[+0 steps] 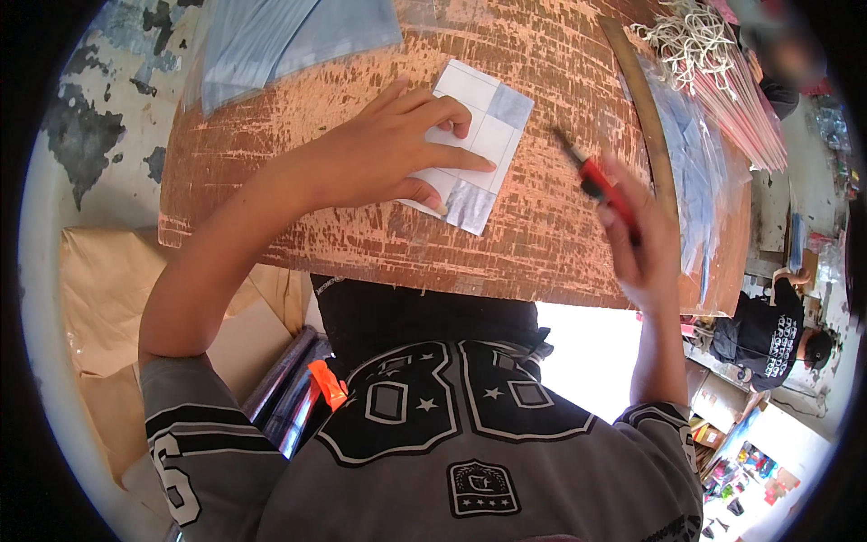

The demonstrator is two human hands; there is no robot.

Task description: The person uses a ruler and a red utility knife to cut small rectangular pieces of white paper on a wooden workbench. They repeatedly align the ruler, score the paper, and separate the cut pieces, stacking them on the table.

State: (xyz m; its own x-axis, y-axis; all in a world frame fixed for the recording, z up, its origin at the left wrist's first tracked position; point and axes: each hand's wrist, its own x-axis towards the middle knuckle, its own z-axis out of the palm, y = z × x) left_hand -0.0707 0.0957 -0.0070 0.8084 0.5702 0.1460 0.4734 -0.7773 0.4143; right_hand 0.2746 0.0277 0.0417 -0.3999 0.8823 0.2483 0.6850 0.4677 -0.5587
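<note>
A small stack of white card [508,135] with drawn grid lines and silvery grey corner squares lies tilted on the worn wooden table. My left hand [411,144] rests on the card from its left side, fingers spread and pressing on its surface. To the right, my right hand [643,237] is closed round a red utility knife [610,191] with a black slider. Its dark blade points up and left, a short way off the card's right edge and apart from it.
Blue-grey plastic sheets [312,41] lie at the table's far left. A long wooden ruler [643,108] runs along the right, beside more plastic-wrapped sheets [691,172] and a bundle of pink sticks with white strings [722,86]. Another person [768,339] is at the far right.
</note>
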